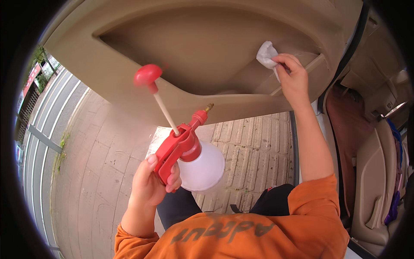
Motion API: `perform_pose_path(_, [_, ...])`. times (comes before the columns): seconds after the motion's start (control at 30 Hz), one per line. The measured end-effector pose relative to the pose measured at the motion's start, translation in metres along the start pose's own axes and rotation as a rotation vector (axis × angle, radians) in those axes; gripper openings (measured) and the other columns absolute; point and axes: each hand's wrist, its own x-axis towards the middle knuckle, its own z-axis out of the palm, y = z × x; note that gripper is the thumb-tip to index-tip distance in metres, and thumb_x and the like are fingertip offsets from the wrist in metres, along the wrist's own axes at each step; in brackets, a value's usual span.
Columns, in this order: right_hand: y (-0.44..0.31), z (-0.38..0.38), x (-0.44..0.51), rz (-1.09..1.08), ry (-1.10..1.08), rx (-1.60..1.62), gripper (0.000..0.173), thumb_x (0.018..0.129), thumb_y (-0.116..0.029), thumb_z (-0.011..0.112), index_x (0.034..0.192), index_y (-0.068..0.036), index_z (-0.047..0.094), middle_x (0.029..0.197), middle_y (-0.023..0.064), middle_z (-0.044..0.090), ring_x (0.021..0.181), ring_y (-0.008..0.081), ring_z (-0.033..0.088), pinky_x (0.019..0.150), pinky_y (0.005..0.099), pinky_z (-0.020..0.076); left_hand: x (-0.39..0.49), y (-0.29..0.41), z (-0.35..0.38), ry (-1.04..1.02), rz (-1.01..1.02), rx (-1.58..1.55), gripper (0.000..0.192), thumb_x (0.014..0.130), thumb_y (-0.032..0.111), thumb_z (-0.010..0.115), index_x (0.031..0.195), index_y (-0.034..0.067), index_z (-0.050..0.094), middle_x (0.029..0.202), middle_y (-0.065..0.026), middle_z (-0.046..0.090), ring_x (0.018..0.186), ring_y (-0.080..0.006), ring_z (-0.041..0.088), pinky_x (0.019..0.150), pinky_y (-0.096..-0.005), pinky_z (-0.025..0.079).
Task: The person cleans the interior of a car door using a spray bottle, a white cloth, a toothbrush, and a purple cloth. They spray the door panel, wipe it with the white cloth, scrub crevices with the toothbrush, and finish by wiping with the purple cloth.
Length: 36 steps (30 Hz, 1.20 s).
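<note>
My left hand (155, 181) grips the red handle of a pump spray bottle (203, 166). Its white plastic body hangs tilted below the handle, the brass nozzle (210, 106) points up toward the door, and the red pump knob (148, 75) stands raised on a pale rod. My right hand (293, 76) pinches a crumpled white tissue or cloth (267, 54) between thumb and fingers. That hand is at the right end of the deep pocket in a beige car door panel (129, 82). Whether the cloth touches the pocket's wall I cannot tell.
At the right, the car's interior shows a beige seat (368, 181) and a reddish-brown floor mat (346, 113). Textured paving (255, 152) lies beneath the door. A grey post (44, 138) stands at the left beside the road (42, 106).
</note>
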Motion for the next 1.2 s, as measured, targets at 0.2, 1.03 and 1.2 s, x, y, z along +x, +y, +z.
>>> perform_pose_path(0.2, [-0.078, 0.099, -0.089, -0.386, -0.116, 0.107, 0.027, 0.071, 0.008, 0.062, 0.097, -0.002, 0.063, 0.096, 0.0105, 0.055, 0.086, 0.0264, 0.056, 0.074, 0.0339, 0.0487, -0.040, -0.005, -0.018, 0.151, 0.202, -0.079, 0.041, 0.090, 0.038, 0.039, 0.079, 0.000, 0.050, 0.056, -0.0061, 0.046, 0.039, -0.0125, 0.039, 0.042, -0.0260, 0.032])
perform_pose_path(1.03, [0.023, 0.091, -0.153, -0.208, -0.027, -0.473, 0.036, 0.072, -0.007, 0.064, 0.106, -0.015, 0.057, 0.091, 0.0076, 0.051, 0.079, 0.0245, 0.055, 0.066, 0.0364, 0.0491, -0.034, -0.040, -0.051, 0.226, 0.048, 0.172, 0.044, 0.086, 0.043, 0.048, 0.087, -0.001, 0.051, 0.058, -0.0062, 0.046, 0.044, -0.0133, 0.039, 0.045, -0.0262, 0.033])
perform_pose_path(1.2, [0.110, -0.001, -0.114, 0.352, 0.493, -0.181, 0.037, 0.076, 0.002, 0.060, 0.112, -0.007, 0.053, 0.099, 0.0102, 0.047, 0.075, 0.0204, 0.052, 0.069, 0.0317, 0.0476, -0.003, -0.044, -0.019, 0.091, -0.073, 0.184, 0.043, 0.085, 0.042, 0.049, 0.087, -0.001, 0.050, 0.058, -0.0065, 0.048, 0.045, -0.0130, 0.041, 0.046, -0.0255, 0.033])
